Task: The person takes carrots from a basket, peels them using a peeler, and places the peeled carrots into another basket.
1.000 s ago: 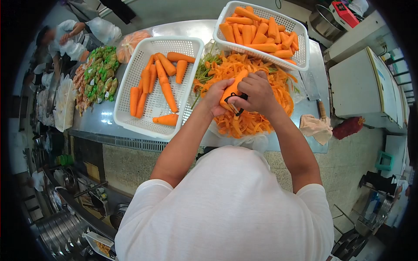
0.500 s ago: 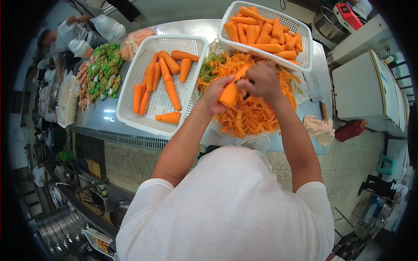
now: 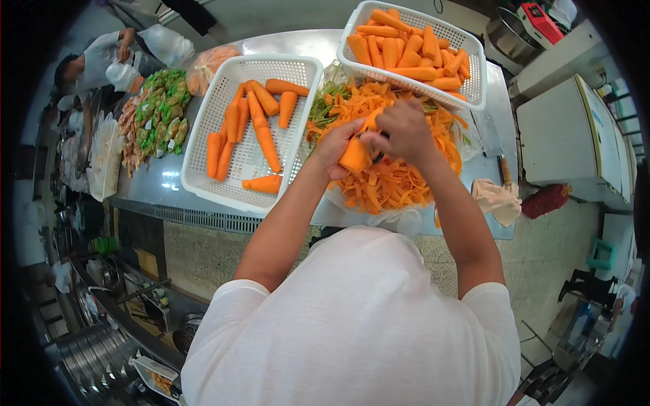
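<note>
My left hand (image 3: 334,149) is closed around a thick carrot (image 3: 355,155), whose blunt end points toward me. Over its far part, my right hand (image 3: 405,132) grips a peeler (image 3: 380,154); only a small dark piece of it shows between the fingers. Beneath both hands spreads a heap of carrot peelings (image 3: 399,186) on clear plastic, with some green stalks (image 3: 332,95) at its left. To the left, a white perforated basket (image 3: 193,172) holds several carrots (image 3: 264,139). Another white basket (image 3: 479,95), behind the heap, is piled with carrots (image 3: 409,51).
A cleaver (image 3: 489,135) and a beige cloth (image 3: 497,199) lie on the metal table (image 3: 169,183) at right. Green-taped vegetable bundles (image 3: 162,101) and a bag of orange pieces (image 3: 210,68) sit at left. Beyond them, another person (image 3: 101,61) stands by plastic bags.
My right hand has shifted slightly along the carrot, and the carrot has dropped a little toward me. At the far left, the other person's head and arms have moved.
</note>
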Tool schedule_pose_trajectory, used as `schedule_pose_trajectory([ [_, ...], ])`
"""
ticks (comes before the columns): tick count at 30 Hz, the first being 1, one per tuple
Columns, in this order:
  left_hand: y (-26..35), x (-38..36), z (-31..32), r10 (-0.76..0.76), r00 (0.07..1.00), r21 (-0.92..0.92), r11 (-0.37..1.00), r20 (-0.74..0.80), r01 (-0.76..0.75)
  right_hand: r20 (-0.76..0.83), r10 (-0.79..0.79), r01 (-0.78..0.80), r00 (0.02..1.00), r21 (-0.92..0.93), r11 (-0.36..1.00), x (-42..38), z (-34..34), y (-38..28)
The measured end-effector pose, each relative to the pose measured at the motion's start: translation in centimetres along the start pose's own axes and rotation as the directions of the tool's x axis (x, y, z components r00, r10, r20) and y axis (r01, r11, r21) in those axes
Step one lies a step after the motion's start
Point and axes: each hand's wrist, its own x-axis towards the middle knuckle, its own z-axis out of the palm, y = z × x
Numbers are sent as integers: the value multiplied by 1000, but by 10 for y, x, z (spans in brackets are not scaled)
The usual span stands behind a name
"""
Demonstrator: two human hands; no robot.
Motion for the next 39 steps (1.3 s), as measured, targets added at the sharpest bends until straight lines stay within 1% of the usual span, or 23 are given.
schedule_pose_trajectory([
  [2,1,-2,-8,-41,999,110,993,-12,42,-25,8,-10,1000,-75,997,0,0,39],
  [4,2,-4,-18,-71,993,87,994,91,63,68,347,-331,936,-175,927,0,-8,67],
  [6,1,-4,-19,-91,977,65,995,190,80,30,377,-366,926,-181,913,-5,-15,72],
  [7,-1,-4,-13,-40,995,43,998,89,36,-6,404,-398,915,-186,898,0,-22,66],
  [8,-3,-5,-7,8,1000,21,1000,-18,-8,99,446,-450,889,16,893,3,-22,54],
  [9,-3,-5,-2,11,1000,13,1000,-23,-11,108,443,-447,890,18,894,4,-20,29],
  [11,2,0,7,21,992,-82,996,-123,-32,19,-9,8,1000,29,1000,7,-17,-10],
  [14,0,3,-8,-1,1000,-94,996,-9,0,-28,-53,54,998,10,999,4,6,6],
  [15,2,2,-13,-4,1000,-90,996,-9,3,-31,-50,50,998,8,999,5,10,23],
  [17,4,-3,-20,-56,996,25,998,74,54,10,251,-245,968,-178,953,1,6,64],
  [18,4,-5,-16,-55,996,26,998,76,53,9,250,-244,968,-180,953,-1,0,68],
  [20,4,-11,-9,20,995,18,1000,93,-22,-25,426,-424,904,-160,891,0,-7,75],
  [21,5,-9,-8,30,995,10,999,90,-32,-17,417,-415,909,-157,896,5,-9,63],
  [23,3,-2,-6,93,996,4,996,9,-93,49,157,-155,986,-36,987,8,-14,14],
  [24,4,0,1,94,996,5,996,9,-94,48,156,-154,987,-36,987,10,-11,-3],
  [26,8,1,16,45,990,-157,985,-133,-66,-23,-87,87,996,46,995,13,-5,-26],
  [27,7,2,6,36,990,-152,987,-134,-56,-26,-76,77,997,44,996,10,1,-15],
  [29,9,5,-23,-8,977,-84,996,213,26,-47,86,-88,995,-34,996,7,15,34],
  [30,10,4,-23,-13,976,-82,996,217,31,-49,90,-92,995,-39,995,6,10,49],
  [32,9,-1,-21,-13,976,-63,998,218,27,-20,391,-386,920,-217,897,8,-3,68],
  [35,6,-2,-10,48,998,-6,999,40,-48,0,362,-362,932,-9,932,14,-17,36],
  [37,4,6,-10,46,999,-82,996,12,-45,105,303,-309,947,40,950,12,-16,0],
  [39,6,12,-12,32,999,-141,990,-10,-33,39,-12,10,999,36,999,11,-12,-30],
])
